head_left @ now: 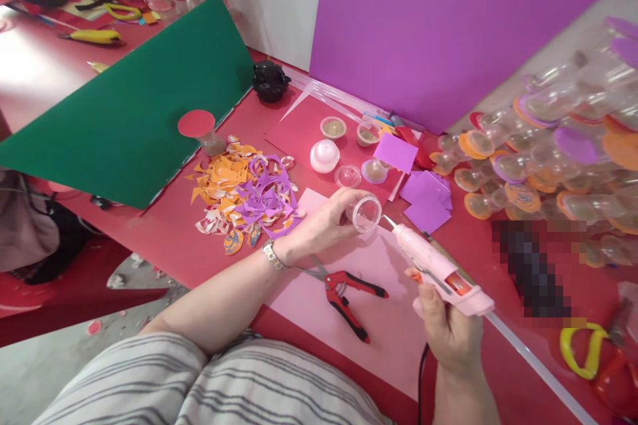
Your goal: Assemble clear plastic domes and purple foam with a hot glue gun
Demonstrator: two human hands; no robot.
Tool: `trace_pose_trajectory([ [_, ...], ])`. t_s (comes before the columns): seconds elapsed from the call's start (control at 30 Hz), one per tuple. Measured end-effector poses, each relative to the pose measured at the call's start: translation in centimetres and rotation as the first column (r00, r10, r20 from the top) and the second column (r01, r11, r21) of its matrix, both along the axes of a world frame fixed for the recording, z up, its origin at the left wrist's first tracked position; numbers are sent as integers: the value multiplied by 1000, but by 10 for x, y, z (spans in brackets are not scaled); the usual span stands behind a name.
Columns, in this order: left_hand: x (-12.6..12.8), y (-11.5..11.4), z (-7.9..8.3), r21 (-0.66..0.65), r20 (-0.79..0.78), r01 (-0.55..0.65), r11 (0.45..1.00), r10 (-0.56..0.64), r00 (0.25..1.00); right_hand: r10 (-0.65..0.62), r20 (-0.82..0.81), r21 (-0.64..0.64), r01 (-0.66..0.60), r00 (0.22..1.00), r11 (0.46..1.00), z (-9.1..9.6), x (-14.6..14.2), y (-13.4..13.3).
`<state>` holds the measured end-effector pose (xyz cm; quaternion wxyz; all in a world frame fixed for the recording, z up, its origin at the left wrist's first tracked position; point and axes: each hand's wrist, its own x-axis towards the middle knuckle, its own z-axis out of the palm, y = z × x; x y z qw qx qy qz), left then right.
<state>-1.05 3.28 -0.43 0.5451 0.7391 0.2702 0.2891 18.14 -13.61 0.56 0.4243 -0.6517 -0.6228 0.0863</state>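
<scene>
My left hand (331,226) is closed round a small clear plastic cup (367,214), its round rim turned toward my right side. In my right hand (451,332) is a pink hot glue gun (436,269), its nozzle close to the cup's rim; I cannot tell whether they touch. A long clear glue stick (538,362) sticks out of the gun's back. Below the cup, red-handled snips (349,299) lie on pink paper (309,312). Just beyond the cup are a clear lid (347,176) and a pale round container (324,156).
Orange and purple paper scraps (249,186) are heaped at left, before a green board (144,99). Purple paper squares (426,199) lie right of the cup. Two small cups hold a sandy filling (333,127). Many assembled clear cups (543,146) are stacked at right, near yellow-handled scissors (583,348).
</scene>
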Motion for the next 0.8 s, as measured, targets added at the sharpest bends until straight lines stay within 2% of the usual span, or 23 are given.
trace_pose_trajectory([
  [0.23,0,-3,9,-95,11,5,995,-4,1000,-18,-103,-18,16,995,1000,-6,2,-7],
  [0.53,0,-6,16,-165,-8,-12,986,11,1000,-9,-28,33,10,1000,999,-1,0,-1],
  [0.8,0,-4,14,-146,26,39,989,-35,999,-39,30,9,38,999,999,-2,2,-1],
])
